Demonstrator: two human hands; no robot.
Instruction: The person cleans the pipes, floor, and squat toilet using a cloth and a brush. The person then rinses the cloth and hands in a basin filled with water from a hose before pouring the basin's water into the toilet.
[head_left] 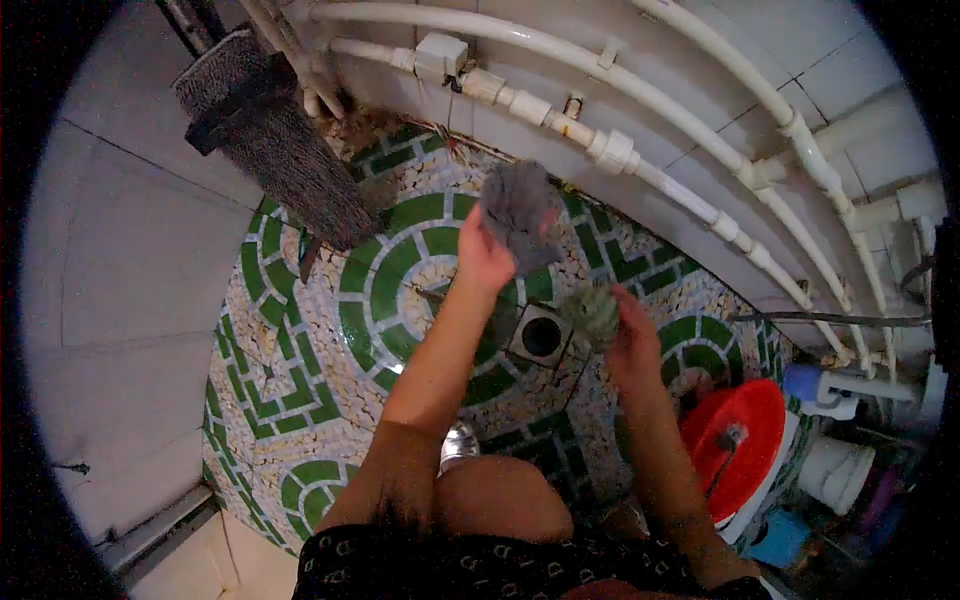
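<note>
A grey, fuzzy cloth point(520, 212) hangs over the tiled floor, with my left hand point(486, 252) closed on its lower left side. Lower and to the right, my right hand point(634, 342) has its fingers on a greenish crumpled pad point(592, 316); it is too blurred to tell its exact kind. In view just left of the pad is a square floor drain point(541, 337) with a dark round opening. The two hands are apart from each other.
A grey mop head point(290, 165) leans at the upper left. White pipes point(560, 125) run along the wall. At the right stand a red basin point(740, 440), a white bucket point(836, 472) and a blue container point(778, 538). The green-patterned floor point(390, 345) shines wet in places.
</note>
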